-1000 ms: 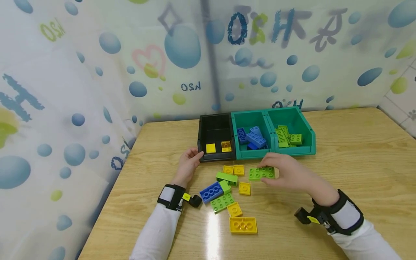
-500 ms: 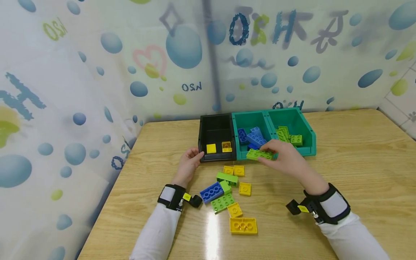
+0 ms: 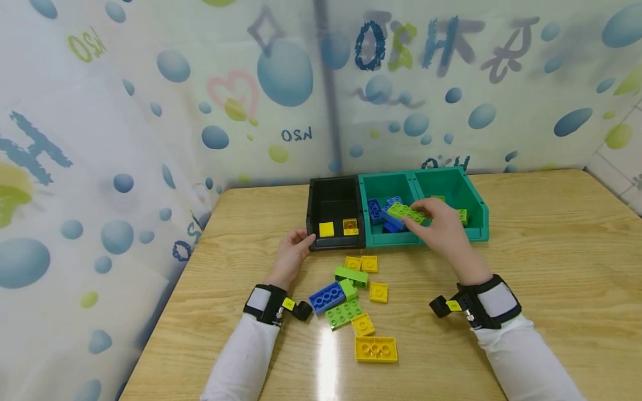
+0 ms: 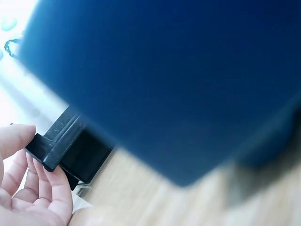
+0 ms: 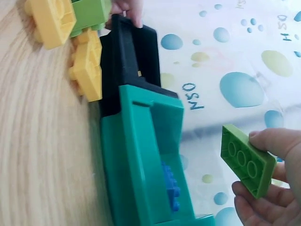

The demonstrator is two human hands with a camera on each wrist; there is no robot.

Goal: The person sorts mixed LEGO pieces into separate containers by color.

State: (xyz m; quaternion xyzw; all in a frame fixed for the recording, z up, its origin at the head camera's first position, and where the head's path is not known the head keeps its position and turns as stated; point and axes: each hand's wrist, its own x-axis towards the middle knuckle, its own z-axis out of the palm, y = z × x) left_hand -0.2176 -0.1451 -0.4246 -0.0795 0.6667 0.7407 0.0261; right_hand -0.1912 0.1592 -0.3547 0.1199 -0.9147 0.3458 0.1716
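While the right hand (image 3: 443, 228) pinches a green brick (image 3: 404, 212) near one end, this brick is in the air above the teal box (image 3: 396, 240), and the head view shows its studs upward. Such a hold leaves the other end free, probably for an easy release. The left hand (image 3: 291, 255) pinches the front corner of the black box (image 3: 333, 192) between thumb and fingers, perhaps to keep it steady. Inside, colours seem deliberately separated: yellow bricks (image 3: 326, 229) in black, blue bricks (image 3: 374, 211) and other green bricks (image 3: 463, 216) in separate teal compartments. Mixed loose bricks (image 3: 344, 314) lie on the surface (image 3: 562, 234), conveniently near both hands.
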